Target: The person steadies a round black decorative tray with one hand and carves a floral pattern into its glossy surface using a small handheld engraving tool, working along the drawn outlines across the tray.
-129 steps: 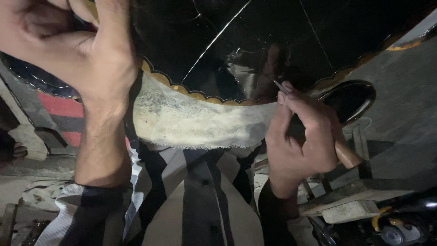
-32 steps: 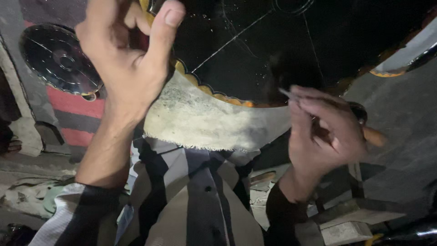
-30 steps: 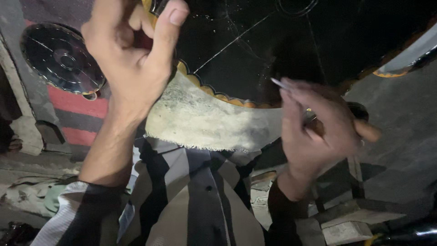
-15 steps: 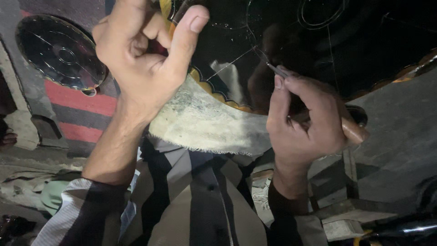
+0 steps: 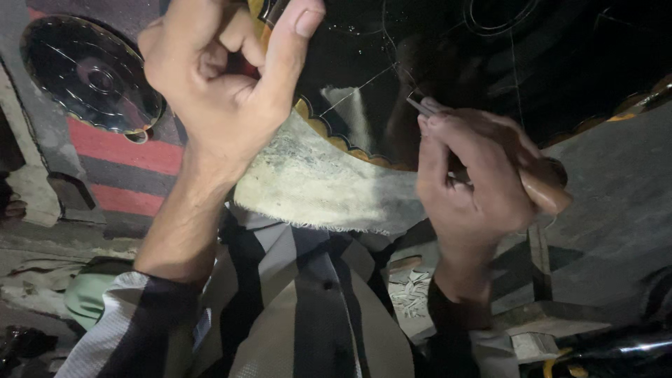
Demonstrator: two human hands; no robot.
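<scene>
A large glossy black panel (image 5: 448, 63) with a gold scalloped border and thin scratched lines fills the top of the head view. My left hand (image 5: 224, 84) grips its near left edge, thumb pressed on the black surface. My right hand (image 5: 476, 175) holds a wooden-handled engraving tool (image 5: 542, 189); its thin metal tip touches the panel near a scratched line. A frayed off-white cloth (image 5: 315, 182) lies under the panel's edge, over my lap in a striped shirt.
A smaller round black plate (image 5: 91, 77) with scratched lines leans at upper left against a red and black striped surface (image 5: 126, 154). Grey slabs and wooden pieces (image 5: 560, 294) lie at lower right. Pale scraps (image 5: 409, 294) sit between my arms.
The view has shifted so the panel sits higher and closer. My right hand has moved up and left, bringing the tool tip onto the black surface. My left hand keeps its grip.
</scene>
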